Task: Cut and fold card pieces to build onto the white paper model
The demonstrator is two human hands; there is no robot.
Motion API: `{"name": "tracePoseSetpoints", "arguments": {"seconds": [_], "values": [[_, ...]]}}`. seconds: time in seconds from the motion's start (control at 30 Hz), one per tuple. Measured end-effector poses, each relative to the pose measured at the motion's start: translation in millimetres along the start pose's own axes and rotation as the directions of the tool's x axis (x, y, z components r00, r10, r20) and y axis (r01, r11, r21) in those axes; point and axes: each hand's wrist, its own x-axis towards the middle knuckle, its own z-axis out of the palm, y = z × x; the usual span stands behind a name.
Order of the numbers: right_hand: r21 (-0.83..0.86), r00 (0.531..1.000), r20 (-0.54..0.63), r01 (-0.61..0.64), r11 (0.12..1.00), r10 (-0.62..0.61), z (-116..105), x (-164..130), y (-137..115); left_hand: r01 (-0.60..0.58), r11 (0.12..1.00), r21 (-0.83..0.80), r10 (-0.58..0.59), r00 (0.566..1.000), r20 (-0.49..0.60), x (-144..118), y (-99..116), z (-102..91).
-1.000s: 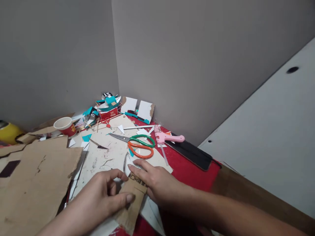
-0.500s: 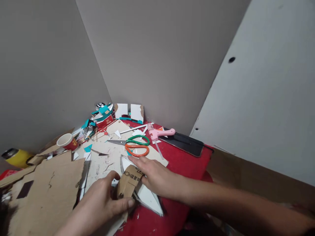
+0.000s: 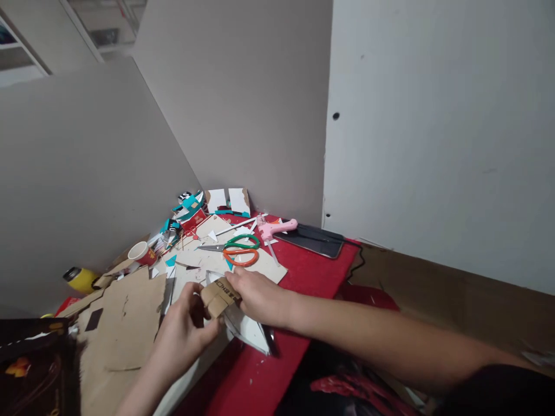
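Left hand (image 3: pixel 184 332), right hand (image 3: pixel 255 296) pinch bent cardboard piece (image 3: pixel 218 295) (brown, matte).

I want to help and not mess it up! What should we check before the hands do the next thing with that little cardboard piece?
1. Both hands on the cardboard piece: left hand and right hand both grip it: ok.
2. Piece bent over, not flat: ok.
3. Scissors lying apart from fingers: ok.
4. Pink glue gun away from the hands: ok.
5. Glue gun hot: cannot tell.
6. Bare room on the red table near the hands: not ok, scraps all about.
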Motion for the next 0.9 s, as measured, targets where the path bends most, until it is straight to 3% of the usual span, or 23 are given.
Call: {"name": "tracePoseSetpoints", "arguments": {"seconds": [0.1,0.17,0.3,0.6,0.9], "values": [[-0.011,1.0,-0.006,-0.006,1.0,0.006,1.5,-1.4,0.7,0.014,0.974,-0.228,0.002,0.998,0.067,5.7,-5.0,0.5],[-0.017,1.0,-0.003,-0.019,1.0,0.019,3.8,-1.0,3.8,0.044,0.955,-0.292,-0.011,0.993,0.114,9.5,-11.0,3.6],[-0.013,0.999,0.009,-0.035,0.999,0.036,7.0,1.1,8.8,0.056,0.956,-0.286,-0.017,0.99,0.139,12.6,-22.4,12.1],[0.005,0.997,0.043,-0.06,0.998,0.06,6.4,6.4,7.0,0.022,0.926,-0.377,0.002,0.998,0.063,19.2,-41.4,21.0],[0.001,0.995,0.037,-0.091,0.996,0.091,5.9,3.8,6.1,-0.055,0.957,-0.283,0.072,0.996,0.049,19.8,-40.2,19.3]]}}
